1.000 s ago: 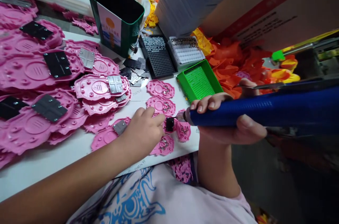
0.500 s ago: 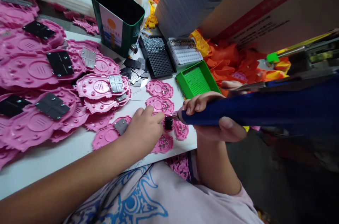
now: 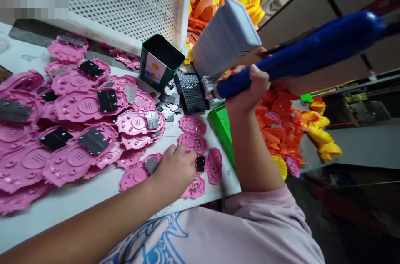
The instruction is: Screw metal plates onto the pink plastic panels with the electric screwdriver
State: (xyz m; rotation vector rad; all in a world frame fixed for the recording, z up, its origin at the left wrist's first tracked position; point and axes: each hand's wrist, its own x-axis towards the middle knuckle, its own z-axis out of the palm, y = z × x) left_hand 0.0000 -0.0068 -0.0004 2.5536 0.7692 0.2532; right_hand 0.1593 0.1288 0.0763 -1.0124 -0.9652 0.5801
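Note:
My left hand point(image 3: 176, 169) is closed, its fingers curled over a pink plastic part with a small black plate point(image 3: 200, 163) at its right end. The hand covers most of that part. In my right hand point(image 3: 260, 85) is a blue electric screwdriver point(image 3: 290, 51), gripped near its front end. Its tip points left, close to the right edge of a black perforated tray of screws point(image 3: 192, 93) and a white tray point(image 3: 210, 84). Around my left hand lie small pink parts point(image 3: 192, 124), some with metal pieces in them, and a larger pink part with a grey plate point(image 3: 151, 164).
Stacked pink shells point(image 3: 84, 105) with screwed plates fill the left. Behind stand a green bin point(image 3: 150, 76), loose metal plates point(image 3: 168, 108), a white perforated crate point(image 3: 125, 1) and a pale blue stack point(image 3: 223, 37). A bright green tray point(image 3: 220, 124) sits beside my right forearm; orange parts point(image 3: 275, 126) lie beyond.
My right hand has lifted the screwdriver from the black plate and carried it up and away toward the screw trays. My left hand stays on the pink part. The camera view has shifted.

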